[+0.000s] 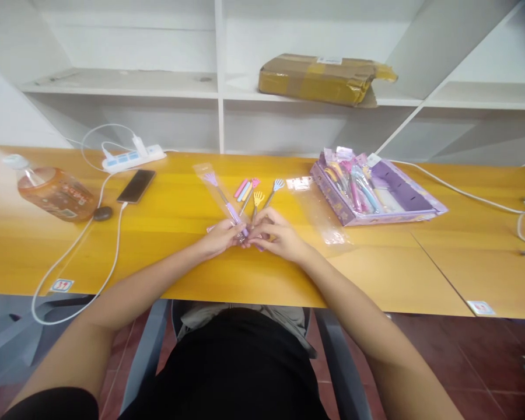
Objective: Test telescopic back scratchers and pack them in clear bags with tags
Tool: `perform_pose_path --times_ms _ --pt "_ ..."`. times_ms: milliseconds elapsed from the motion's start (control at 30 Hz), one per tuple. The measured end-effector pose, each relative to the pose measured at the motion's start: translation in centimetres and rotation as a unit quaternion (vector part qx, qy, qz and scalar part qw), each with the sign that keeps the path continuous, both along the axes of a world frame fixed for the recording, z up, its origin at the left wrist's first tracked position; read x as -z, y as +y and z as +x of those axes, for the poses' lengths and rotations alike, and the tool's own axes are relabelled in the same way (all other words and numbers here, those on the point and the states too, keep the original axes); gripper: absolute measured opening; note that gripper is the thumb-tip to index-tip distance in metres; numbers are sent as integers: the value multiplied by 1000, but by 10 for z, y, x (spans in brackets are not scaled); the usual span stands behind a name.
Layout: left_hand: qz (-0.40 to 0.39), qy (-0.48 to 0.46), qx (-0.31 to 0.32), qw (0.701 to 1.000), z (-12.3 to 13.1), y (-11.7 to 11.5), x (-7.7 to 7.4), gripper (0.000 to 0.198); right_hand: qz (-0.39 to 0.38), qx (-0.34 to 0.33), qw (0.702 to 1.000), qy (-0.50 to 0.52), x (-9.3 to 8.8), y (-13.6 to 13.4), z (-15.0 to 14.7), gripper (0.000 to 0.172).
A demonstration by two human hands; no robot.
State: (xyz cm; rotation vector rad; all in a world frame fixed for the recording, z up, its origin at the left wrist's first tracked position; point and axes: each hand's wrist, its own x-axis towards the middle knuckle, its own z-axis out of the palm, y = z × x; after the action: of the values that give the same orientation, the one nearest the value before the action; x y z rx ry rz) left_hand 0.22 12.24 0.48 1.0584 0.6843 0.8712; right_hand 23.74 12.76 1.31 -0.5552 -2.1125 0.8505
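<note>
My left hand and my right hand meet at the middle of the yellow table, fingers pinched together around the handle ends of small pastel scratcher sticks. A purple stick in a clear plastic sleeve runs up and left from my left fingers. A pink one, a yellow one and a blue one fan out just beyond my hands. Short pastel pieces lie beside them.
An empty clear sleeve lies right of my hands. A purple box of more packaged sticks stands further right. At the left are a bottle, a phone, a power strip and cables. A taped parcel sits on the shelf.
</note>
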Motion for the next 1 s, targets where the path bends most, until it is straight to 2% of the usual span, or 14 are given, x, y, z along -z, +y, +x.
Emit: perform_pose_path --times_ms 133,233,367,467,533,567,700,800,933,1000 --pt "37 26 11 999 1 0 2 55 -21 -4 1000 20 -1 -3 -4 19" --pt "69 59 29 995 2 -1 3 55 -8 15 1000 23 -4 -2 -5 18" --pt "62 58 52 995 7 -6 3 55 6 32 999 25 -6 0 -4 24" --pt "30 3 15 999 8 -9 1 50 -17 2 999 34 -6 2 -1 38" --pt "1 -32 -22 999 7 -8 -1 46 -8 -5 999 35 -6 3 1 54" --pt "-11 -41 -33 999 5 -6 -2 45 3 -5 999 31 -6 3 1 55" --pt "-14 -24 -22 999 1 -2 -1 48 4 -18 1000 21 -3 0 -3 21" --pt "-7 -9 -4 1000 2 -3 1 50 -9 -18 1000 24 -1 0 -6 20" --pt "-14 -24 -2 1000 4 -3 2 52 35 -6 999 31 -1 1 -5 20" --pt "-12 -23 -11 1000 3 -3 2 52 33 -9 999 39 -2 2 -3 17"
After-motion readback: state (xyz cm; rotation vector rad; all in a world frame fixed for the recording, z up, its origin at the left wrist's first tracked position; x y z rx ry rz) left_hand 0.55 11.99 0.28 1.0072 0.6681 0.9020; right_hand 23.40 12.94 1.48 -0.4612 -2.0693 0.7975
